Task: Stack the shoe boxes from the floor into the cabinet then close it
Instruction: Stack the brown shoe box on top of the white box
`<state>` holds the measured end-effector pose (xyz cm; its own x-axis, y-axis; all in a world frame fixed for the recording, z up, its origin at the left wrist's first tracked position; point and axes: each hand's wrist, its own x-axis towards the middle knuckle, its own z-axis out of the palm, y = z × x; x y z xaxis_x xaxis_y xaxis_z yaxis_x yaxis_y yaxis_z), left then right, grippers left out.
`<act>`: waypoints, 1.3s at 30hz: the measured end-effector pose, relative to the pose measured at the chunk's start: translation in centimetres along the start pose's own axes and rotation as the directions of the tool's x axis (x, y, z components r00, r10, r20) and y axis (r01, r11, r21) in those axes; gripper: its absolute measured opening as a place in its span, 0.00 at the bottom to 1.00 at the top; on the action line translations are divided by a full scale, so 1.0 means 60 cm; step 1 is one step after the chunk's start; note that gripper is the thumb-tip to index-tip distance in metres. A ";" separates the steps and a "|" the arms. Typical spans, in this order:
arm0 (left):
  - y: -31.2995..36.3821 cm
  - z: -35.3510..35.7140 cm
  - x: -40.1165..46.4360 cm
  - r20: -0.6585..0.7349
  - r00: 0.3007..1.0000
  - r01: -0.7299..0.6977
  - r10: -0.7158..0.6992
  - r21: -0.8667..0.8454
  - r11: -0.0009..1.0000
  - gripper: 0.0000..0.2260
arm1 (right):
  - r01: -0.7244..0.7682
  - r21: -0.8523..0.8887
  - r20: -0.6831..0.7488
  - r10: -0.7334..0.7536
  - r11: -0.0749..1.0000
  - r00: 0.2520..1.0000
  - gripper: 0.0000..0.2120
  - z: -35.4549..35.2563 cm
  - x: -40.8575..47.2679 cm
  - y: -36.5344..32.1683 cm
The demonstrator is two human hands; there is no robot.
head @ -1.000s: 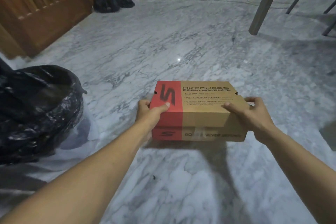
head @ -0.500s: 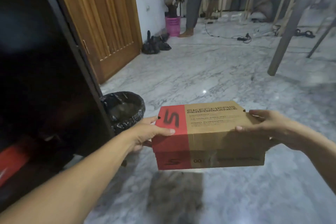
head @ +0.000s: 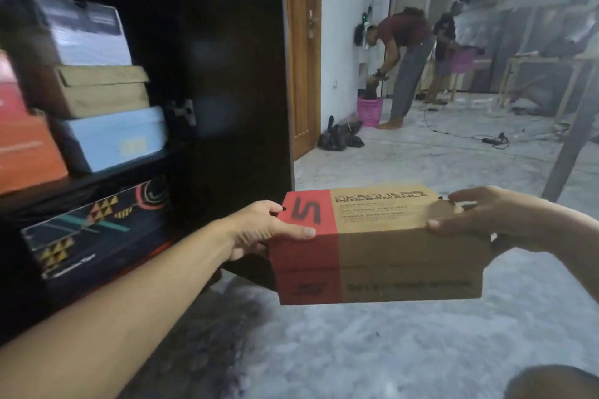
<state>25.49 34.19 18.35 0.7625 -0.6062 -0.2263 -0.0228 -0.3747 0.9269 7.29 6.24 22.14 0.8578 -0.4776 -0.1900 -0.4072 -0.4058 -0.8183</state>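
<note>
We hold the red-and-brown shoe box (head: 376,243) off the floor (head: 389,350) at centre frame, our left hand (head: 265,230) gripping its red end, our right hand (head: 479,220) curled round the brown end. At ten o'clock the cabinet (head: 210,42) stands open, with a patterned box (head: 94,223) below and stacked boxes (head: 97,91) above. We should keep it level, swing left, and judge a free spot before sliding it in.

Head camera looks forward, slightly downward, close above the hands (head: 372,230).

Shoe box (head: 379,243) right of cabinet (head: 227,58)
</note>
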 end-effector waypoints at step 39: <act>0.429 -0.486 -0.418 -0.889 0.236 -0.498 0.392 0.235 0.835 0.27 | 0.733 0.546 -0.156 -0.810 0.406 0.565 0.27 0.156 0.021 -0.766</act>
<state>24.62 60.19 56.61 0.7463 0.3336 0.5759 -0.5508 -0.1763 0.8158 30.02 31.57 54.42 0.7657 -0.0629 0.6401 0.6345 -0.0895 -0.7678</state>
